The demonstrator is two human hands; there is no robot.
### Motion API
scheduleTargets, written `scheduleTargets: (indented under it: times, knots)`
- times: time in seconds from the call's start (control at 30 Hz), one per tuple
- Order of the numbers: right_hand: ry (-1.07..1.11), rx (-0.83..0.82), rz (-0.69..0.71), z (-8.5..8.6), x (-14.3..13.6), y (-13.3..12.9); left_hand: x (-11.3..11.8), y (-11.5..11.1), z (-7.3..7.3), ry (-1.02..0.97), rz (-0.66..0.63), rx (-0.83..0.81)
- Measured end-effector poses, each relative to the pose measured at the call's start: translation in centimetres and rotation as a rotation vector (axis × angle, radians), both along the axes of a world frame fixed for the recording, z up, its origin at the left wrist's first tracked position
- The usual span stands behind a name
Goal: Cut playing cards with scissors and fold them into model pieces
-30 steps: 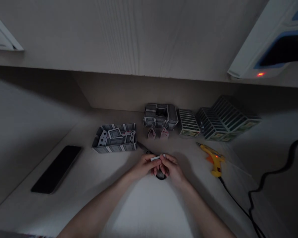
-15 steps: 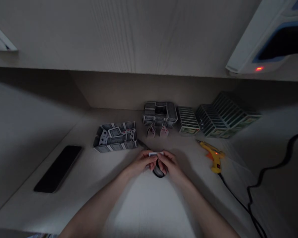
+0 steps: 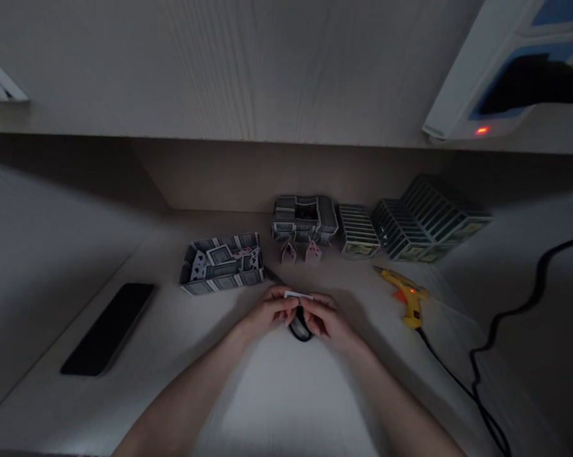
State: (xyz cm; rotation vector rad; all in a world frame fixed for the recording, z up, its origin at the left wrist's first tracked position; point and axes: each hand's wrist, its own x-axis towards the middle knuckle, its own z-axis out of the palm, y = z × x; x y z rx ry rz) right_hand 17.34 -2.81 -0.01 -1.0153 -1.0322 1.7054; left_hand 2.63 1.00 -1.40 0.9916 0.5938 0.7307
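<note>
Between my fingertips is a small playing card [image 3: 298, 295], only its pale edge strip showing. My left hand [image 3: 270, 309] pinches its left end, and my right hand [image 3: 325, 313] pinches the right end. Under the hands lies a pair of scissors [image 3: 300, 331] with black handles; one dark blade points up and left toward the card box. That box [image 3: 222, 285], built from playing cards, holds loose cards and stands left of my hands. Two small folded red-suited cards [image 3: 314, 252] stand on the tabletop beyond my hands.
A larger card structure [image 3: 305, 219] with an opening stands at the back, beside slatted card stacks [image 3: 359, 228]. On the right lies a yellow glue gun [image 3: 408, 295] with a black cord [image 3: 493, 330]. A phone [image 3: 109, 330] lies at left. A shelf edge [image 3: 248, 141] overhangs the back.
Both hands keep hold of the card, with the thumbs slightly shifted along it. The whole view has moved a little, sliding the right-hand things leftward.
</note>
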Motion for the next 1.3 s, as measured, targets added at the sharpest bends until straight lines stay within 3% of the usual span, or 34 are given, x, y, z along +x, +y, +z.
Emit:
scheduleTargets:
  times: [0.1, 0.27, 0.5, 0.77, 0.97, 1.17, 1.3]
  knots:
    - [-0.011, 0.001, 0.007, 0.1, 0.1, 0.1, 0.2, 0.0, 0.0, -0.006, 0.038, 0.008]
    - [-0.066, 0.024, -0.111, 0.0, -0.2, 0.2, 0.7, -0.1, -0.1, 0.005, 0.165, 0.004]
    - [-0.087, 0.066, -0.197, -0.8, -1.1, -0.3, 1.1, -0.1, -0.1, -0.049, 0.244, -0.072]
    - [0.074, -0.03, -0.057, -0.6, -0.3, 0.0, 0.1, 0.0, 0.2, 0.124, 0.156, 0.116]
    - [0.108, -0.046, 0.049, -0.1, -0.5, -0.3, 0.0, -0.3, 0.9, 0.189, 0.28, 0.137]
    - [0.008, 0.044, -0.009, -0.5, -0.8, -0.4, -0.3, -0.7, 1.3, 0.145, 0.281, 0.154]
    - [0.058, 0.004, -0.023, -0.4, -0.7, -0.3, -0.4, -0.7, 1.3, 0.132, 0.308, 0.089]
